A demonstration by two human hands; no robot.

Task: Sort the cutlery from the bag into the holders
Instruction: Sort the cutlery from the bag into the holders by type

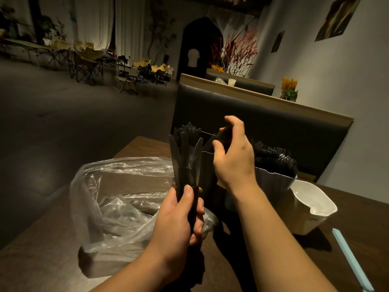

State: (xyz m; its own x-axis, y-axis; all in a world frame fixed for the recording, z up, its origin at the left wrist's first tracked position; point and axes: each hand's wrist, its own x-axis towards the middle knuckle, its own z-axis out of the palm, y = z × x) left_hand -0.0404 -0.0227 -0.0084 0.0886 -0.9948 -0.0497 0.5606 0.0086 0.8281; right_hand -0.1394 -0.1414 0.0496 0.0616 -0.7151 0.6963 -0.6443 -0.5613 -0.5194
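Black plastic knives point(186, 163) stand upright, blades up, in the left hand point(179, 220), whose fingers wrap round their handles just short of the dark holder point(207, 175). The right hand point(233, 157) is nearer the holder, right over its compartments, pinching a dark piece point(225, 132). The bag point(117, 197) lies to the left.

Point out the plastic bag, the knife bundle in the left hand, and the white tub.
plastic bag point(117, 186): head view, on its crumpled near wall.
knife bundle point(186, 159): head view, on the middle blade.
white tub point(309, 222): head view, on its outer side wall.
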